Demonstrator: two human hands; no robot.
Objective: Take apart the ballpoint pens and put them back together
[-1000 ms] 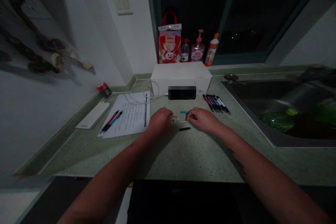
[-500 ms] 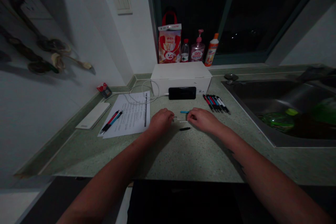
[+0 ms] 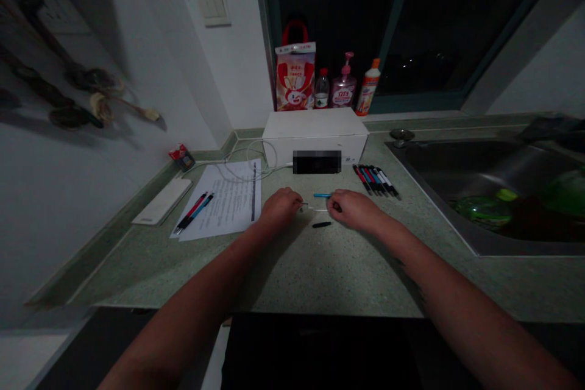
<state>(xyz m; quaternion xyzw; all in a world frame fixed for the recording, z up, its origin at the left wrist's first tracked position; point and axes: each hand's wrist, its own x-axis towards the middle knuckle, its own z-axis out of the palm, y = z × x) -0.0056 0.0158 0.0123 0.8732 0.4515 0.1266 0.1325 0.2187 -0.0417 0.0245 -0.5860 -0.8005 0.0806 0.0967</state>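
My left hand and my right hand rest on the green counter, fingers curled and pinched toward each other. Between their fingertips lies a thin pale pen refill, and both hands appear to pinch its ends. A small blue pen piece lies just beyond the fingers. A short black pen piece lies just in front of them. Right of the hands sits a row of several pens.
A printed sheet with a red and a blue pen lies at left, beside a white flat device. Behind are a white box, a phone on a cable, and bottles. The sink is at right.
The hands have barely shifted; the fingertips have closed slightly on the thin refill between them.
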